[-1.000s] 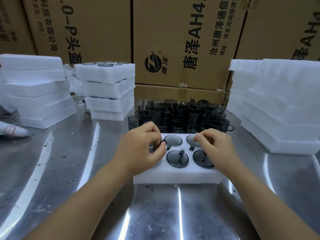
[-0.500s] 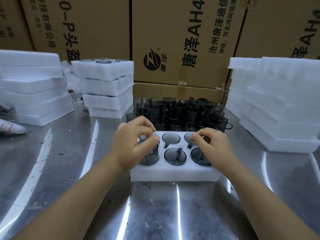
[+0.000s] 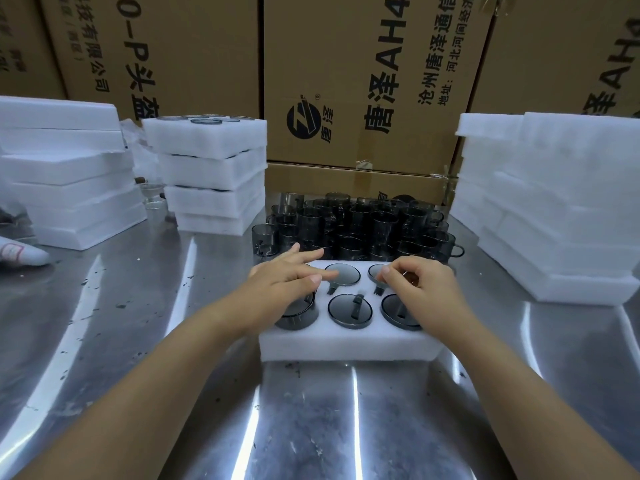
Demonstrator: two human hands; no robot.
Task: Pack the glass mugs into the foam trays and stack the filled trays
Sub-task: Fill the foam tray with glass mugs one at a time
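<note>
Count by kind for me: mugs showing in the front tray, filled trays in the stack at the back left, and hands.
Mugs in front tray: 5 showing; left hand hides one slot
Filled trays stacked: 4
Hands: 2, counting right hand
Total: 11

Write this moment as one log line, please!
left hand: flat on front-left dark glass mug, sticking up | right hand: curled over back-right mug, grip unclear | white foam tray: unstacked
</note>
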